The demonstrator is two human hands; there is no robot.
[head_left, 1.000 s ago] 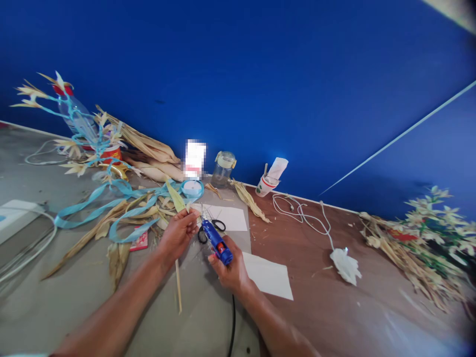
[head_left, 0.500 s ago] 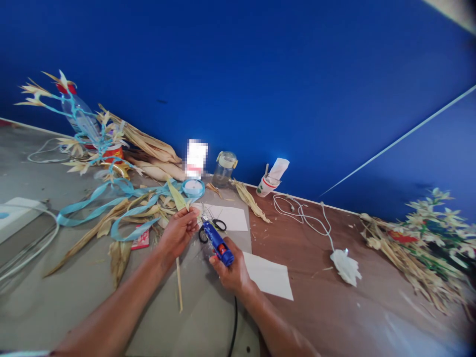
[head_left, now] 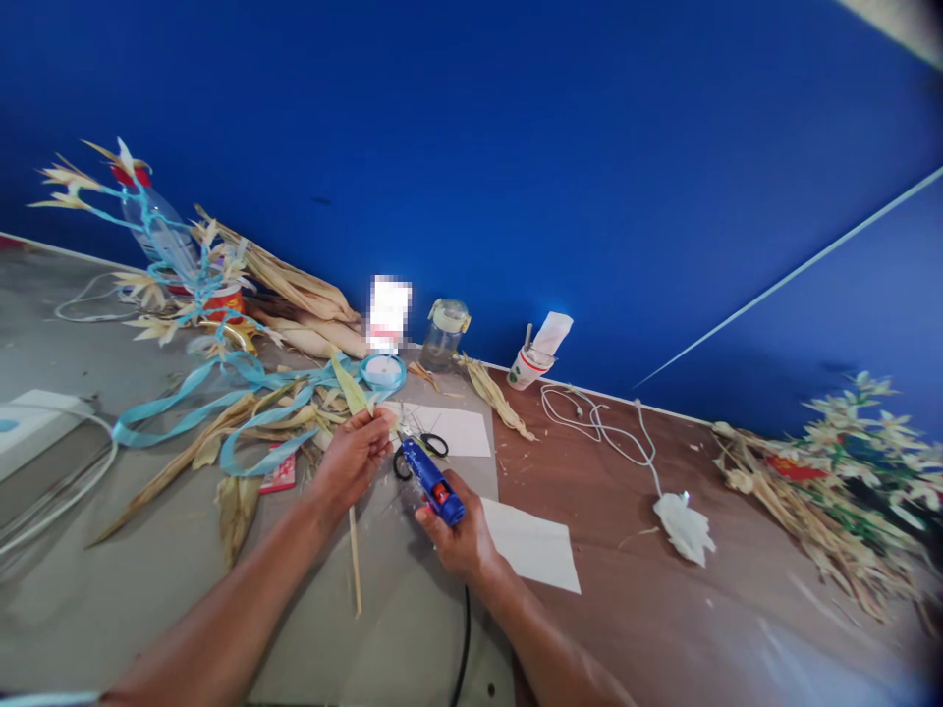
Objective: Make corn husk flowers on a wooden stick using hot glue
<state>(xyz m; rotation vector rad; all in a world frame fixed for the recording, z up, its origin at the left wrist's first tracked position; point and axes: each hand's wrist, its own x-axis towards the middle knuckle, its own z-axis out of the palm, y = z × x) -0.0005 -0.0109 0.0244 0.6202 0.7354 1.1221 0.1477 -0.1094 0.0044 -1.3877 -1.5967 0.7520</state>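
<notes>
My left hand (head_left: pixel 354 457) is closed around a thin wooden stick (head_left: pixel 355 568) with a pale green husk leaf (head_left: pixel 348 383) at its top. My right hand (head_left: pixel 458 535) grips a blue glue gun (head_left: pixel 433 480), whose nozzle points up and left toward the left hand's fingers. The gun's black cord (head_left: pixel 461 648) runs down toward me. Black-handled scissors (head_left: pixel 418 450) lie just behind the gun on a white sheet (head_left: pixel 457 430).
Light blue ribbon (head_left: pixel 198 403) and dried corn husks (head_left: pixel 236 422) sprawl at the left, with a ribbon spool (head_left: pixel 381 372). A glass jar (head_left: pixel 444 334), paper cup (head_left: pixel 527 367), white cable (head_left: pixel 604 422) and another white sheet (head_left: pixel 534 546) lie around. Finished husk flowers (head_left: pixel 832 462) are piled at the right.
Almost nothing has changed; the glue gun's nozzle has crept slightly closer to the left hand's fingers.
</notes>
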